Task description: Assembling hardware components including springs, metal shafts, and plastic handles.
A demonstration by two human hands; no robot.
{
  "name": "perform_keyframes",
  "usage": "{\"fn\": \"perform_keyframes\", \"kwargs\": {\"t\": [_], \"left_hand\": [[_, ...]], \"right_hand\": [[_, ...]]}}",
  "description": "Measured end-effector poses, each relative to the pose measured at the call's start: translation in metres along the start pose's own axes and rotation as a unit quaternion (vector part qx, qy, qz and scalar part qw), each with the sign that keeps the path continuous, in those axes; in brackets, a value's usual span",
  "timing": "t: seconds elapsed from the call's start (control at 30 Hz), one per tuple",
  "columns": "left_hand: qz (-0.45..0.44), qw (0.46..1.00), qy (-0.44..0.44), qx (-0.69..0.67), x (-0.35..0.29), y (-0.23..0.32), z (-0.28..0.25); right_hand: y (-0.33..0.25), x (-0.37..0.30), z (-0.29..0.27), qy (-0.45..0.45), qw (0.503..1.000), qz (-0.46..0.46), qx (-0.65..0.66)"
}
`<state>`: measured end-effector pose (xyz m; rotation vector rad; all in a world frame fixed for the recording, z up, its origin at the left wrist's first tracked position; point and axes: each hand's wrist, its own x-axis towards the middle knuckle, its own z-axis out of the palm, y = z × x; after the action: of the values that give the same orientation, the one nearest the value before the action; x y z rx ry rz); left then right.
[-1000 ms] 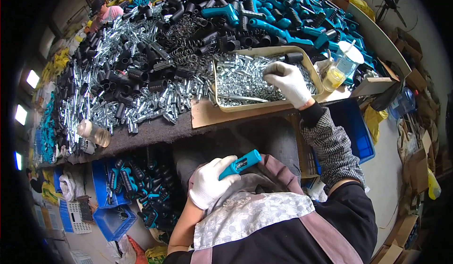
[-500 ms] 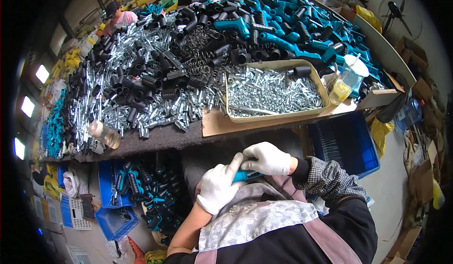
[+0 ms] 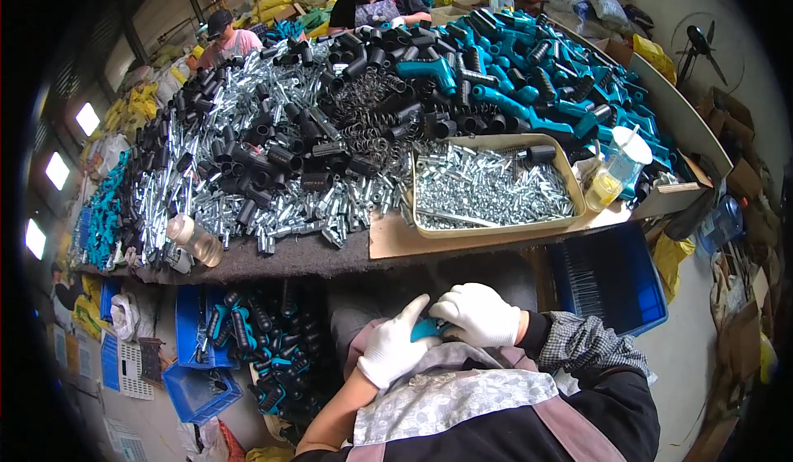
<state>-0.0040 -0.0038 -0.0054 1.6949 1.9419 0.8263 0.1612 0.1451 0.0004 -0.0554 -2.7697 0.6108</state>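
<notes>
In front of my lap, my white-gloved left hand [image 3: 395, 348] is closed round a teal plastic handle [image 3: 424, 328], its thumb pointing up and away. Only a short stretch of the handle shows between the gloves. My right hand [image 3: 477, 315], also gloved in white, has its fingers bent over the handle's right end, where a small dark spot shows. The right fingers hide whatever else may be there. Both hands are just off the near edge of a heaped workbench [image 3: 330, 257].
The bench carries metal pins [image 3: 182, 173], black sleeves [image 3: 285, 158], springs [image 3: 372, 135], teal housings [image 3: 516, 102] and a tray of small metal parts [image 3: 496, 229]. Bottles stand near its edge. Below are a blue crate [image 3: 652, 297] and finished-looking teal-black pieces [image 3: 281, 354]. Two people sit across.
My right hand has come down from my left thumb tip onto the handle's end. The handle is tilted differently, and my left thumb now stands apart. The whole view has shifted slightly.
</notes>
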Motion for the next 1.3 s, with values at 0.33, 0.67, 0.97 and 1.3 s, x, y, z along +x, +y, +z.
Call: {"fn": "perform_keyframes", "kwargs": {"t": [0.33,0.67,0.97,1.3], "left_hand": [[0.063,0.993,0.062,-0.084,0.004,0.008,0.0],[0.031,0.989,0.071,-0.127,0.001,0.008,0.0],[-0.106,0.842,0.05,-0.526,0.007,0.002,-0.004],[-0.114,0.799,0.085,-0.584,-0.003,0.004,0.015]], "right_hand": [[0.075,0.045,-0.081,0.315,0.938,0.066,-0.13],[0.125,0.036,-0.075,0.322,0.927,0.171,-0.088],[-0.002,0.018,-0.026,0.352,0.908,0.078,0.212],[-0.024,0.02,0.043,0.337,0.813,0.132,0.456]]}}
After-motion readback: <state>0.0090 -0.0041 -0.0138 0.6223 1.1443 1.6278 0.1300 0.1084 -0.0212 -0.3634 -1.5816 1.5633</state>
